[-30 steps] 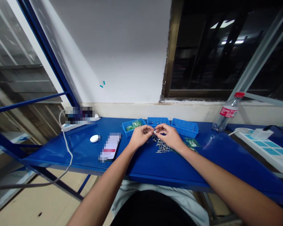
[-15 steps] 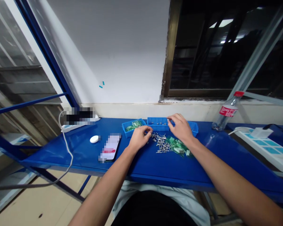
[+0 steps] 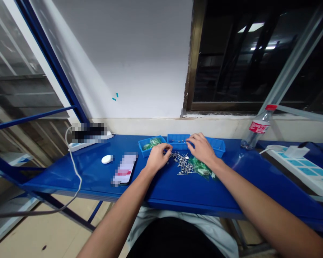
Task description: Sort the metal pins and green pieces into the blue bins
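My left hand (image 3: pixel 158 156) is at the left edge of a loose pile of silver pop rivets (image 3: pixel 185 165), thumb and forefinger curled close together. What lies between those fingertips is too small to make out. My right hand (image 3: pixel 201 147) hovers at the front edge of the middle blue bin (image 3: pixel 177 146), its thumb and forefinger slightly apart with nothing visible in them. A few small metal pieces lie inside that bin. Under my right wrist sits a green plastic bag (image 3: pixel 200 167) with pale pieces. Another blue bin (image 3: pixel 143 150), left of the middle one, contains green plastic packaging (image 3: pixel 152 143).
A third blue bin (image 3: pixel 219 147) is partly behind my right hand. On the blue table (image 3: pixel 167 193) lie a phone (image 3: pixel 125 168) and a white oval object (image 3: pixel 106 159). A red-capped bottle (image 3: pixel 258 127) and a power strip (image 3: pixel 304 168) are to the right; a cable (image 3: pixel 76 172) hangs left.
My right hand has shifted a little left and down along the middle bin. The small pale thing at its fingertips no longer shows. My left hand has barely moved.
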A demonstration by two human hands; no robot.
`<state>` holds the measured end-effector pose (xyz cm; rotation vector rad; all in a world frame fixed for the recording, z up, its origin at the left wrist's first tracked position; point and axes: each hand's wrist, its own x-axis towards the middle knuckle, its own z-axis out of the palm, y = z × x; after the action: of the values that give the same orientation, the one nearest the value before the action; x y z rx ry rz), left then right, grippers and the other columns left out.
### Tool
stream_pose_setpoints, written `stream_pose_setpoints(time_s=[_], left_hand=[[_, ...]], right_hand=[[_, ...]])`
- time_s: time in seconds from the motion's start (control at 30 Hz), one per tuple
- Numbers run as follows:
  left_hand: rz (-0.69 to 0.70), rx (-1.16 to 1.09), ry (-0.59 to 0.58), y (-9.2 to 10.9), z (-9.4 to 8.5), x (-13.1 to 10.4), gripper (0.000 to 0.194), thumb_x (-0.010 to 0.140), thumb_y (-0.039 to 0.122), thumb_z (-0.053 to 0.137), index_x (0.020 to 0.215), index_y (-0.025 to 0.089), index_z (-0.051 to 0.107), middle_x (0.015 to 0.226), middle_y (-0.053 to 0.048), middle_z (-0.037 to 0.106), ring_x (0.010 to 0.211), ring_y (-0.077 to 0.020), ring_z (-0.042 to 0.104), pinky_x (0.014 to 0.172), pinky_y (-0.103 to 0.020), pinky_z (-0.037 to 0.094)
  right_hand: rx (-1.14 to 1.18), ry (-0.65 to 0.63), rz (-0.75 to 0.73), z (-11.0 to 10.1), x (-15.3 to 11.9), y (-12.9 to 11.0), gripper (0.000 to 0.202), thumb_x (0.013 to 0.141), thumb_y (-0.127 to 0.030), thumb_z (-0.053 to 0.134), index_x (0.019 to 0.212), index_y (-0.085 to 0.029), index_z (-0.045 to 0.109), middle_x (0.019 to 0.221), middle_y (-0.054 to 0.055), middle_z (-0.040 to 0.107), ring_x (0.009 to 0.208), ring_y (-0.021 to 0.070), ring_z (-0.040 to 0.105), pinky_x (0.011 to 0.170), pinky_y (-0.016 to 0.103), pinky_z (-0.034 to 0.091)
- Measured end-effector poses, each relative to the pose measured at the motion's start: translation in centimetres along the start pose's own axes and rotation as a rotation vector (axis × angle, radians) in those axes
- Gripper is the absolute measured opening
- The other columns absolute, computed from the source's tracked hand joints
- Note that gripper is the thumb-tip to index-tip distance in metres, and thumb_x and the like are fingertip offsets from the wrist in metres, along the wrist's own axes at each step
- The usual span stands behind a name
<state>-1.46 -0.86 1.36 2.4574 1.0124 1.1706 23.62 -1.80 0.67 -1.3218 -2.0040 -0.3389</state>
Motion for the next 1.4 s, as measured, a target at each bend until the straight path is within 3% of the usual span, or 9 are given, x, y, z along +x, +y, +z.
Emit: stream_pose_setpoints(time_s=[0.17, 0.27, 0.47, 0.77, 1.0, 1.17, 1.4], left_hand=[[0.021, -0.002, 0.003, 0.4, -0.1, 0.0, 0.016, 0.092, 0.017, 0.058, 0.1, 0.019, 0.072, 0.098, -0.003, 0.076, 0.091, -0.0196, 0.07, 0.083, -0.03, 0.051], [0.022, 0.0, 0.014, 0.4, -0.1, 0.0, 0.016, 0.094, 0.02, 0.057, 0.1, 0.019, 0.072, 0.098, -0.004, 0.076, 0.09, -0.0199, 0.07, 0.083, -0.031, 0.051], [0.016, -0.018, -0.009, 0.3, 0.0, 0.0, 0.016, 0.094, 0.02, 0.058, 0.1, 0.019, 0.072, 0.098, -0.005, 0.076, 0.091, -0.0197, 0.071, 0.082, -0.03, 0.051], [0.013, -0.014, -0.016, 0.4, -0.1, 0.0, 0.016, 0.093, 0.02, 0.058, 0.1, 0.019, 0.072, 0.098, -0.004, 0.076, 0.09, -0.0191, 0.071, 0.08, -0.029, 0.052], [0.024, 0.001, 0.008, 0.6, -0.2, 0.0, 0.016, 0.094, 0.02, 0.058, 0.1, 0.019, 0.072, 0.097, -0.004, 0.076, 0.088, -0.0186, 0.07, 0.08, -0.029, 0.051], [0.012, -0.015, -0.013, 0.6, -0.2, 0.0, 0.017, 0.093, 0.021, 0.058, 0.101, 0.019, 0.073, 0.099, -0.004, 0.077, 0.09, -0.0195, 0.071, 0.081, -0.03, 0.052], [-0.054, -0.114, -0.087, 0.8, 0.0, -0.2, 0.041, 0.097, 0.029, 0.055, 0.136, 0.022, 0.063, 0.1, -0.004, 0.079, 0.076, -0.0197, 0.073, 0.08, -0.031, 0.056]], right_hand=[[0.234, -0.204, -0.171, 0.5, -0.6, -2.6, 0.019, 0.095, -0.032, 0.064, 0.11, -0.025, 0.075, 0.114, 0.008, 0.07, 0.108, 0.0255, 0.063, 0.102, 0.044, 0.048], [0.299, -0.284, -0.202, 1.3, -0.7, -3.1, 0.017, 0.094, -0.03, 0.067, 0.107, -0.025, 0.077, 0.111, 0.007, 0.073, 0.106, 0.0245, 0.066, 0.098, 0.04, 0.051], [0.292, -0.296, -0.142, 2.0, -0.7, -3.0, 0.015, 0.091, -0.019, 0.067, 0.098, -0.025, 0.077, 0.101, 0.004, 0.077, 0.099, 0.0229, 0.069, 0.09, 0.036, 0.052], [0.168, -0.332, -0.098, 2.2, -0.6, -2.8, 0.014, 0.094, -0.022, 0.062, 0.102, -0.024, 0.074, 0.104, 0.006, 0.076, 0.103, 0.0247, 0.067, 0.094, 0.037, 0.049], [0.204, -0.294, -0.078, 2.4, -0.5, -2.8, 0.02, 0.086, -0.007, 0.061, 0.098, -0.021, 0.069, 0.1, 0.005, 0.072, 0.098, 0.0221, 0.066, 0.089, 0.033, 0.048], [0.218, -0.19, -0.043, 2.1, -0.6, -3.0, 0.019, 0.088, -0.008, 0.057, 0.097, -0.02, 0.068, 0.094, 0.005, 0.071, 0.09, 0.0207, 0.066, 0.083, 0.032, 0.05], [0.354, -0.031, 0.047, 1.0, -0.5, -3.4, 0.013, 0.091, -0.016, 0.058, 0.097, -0.022, 0.068, 0.093, 0.005, 0.073, 0.081, 0.0205, 0.069, 0.08, 0.035, 0.054]])
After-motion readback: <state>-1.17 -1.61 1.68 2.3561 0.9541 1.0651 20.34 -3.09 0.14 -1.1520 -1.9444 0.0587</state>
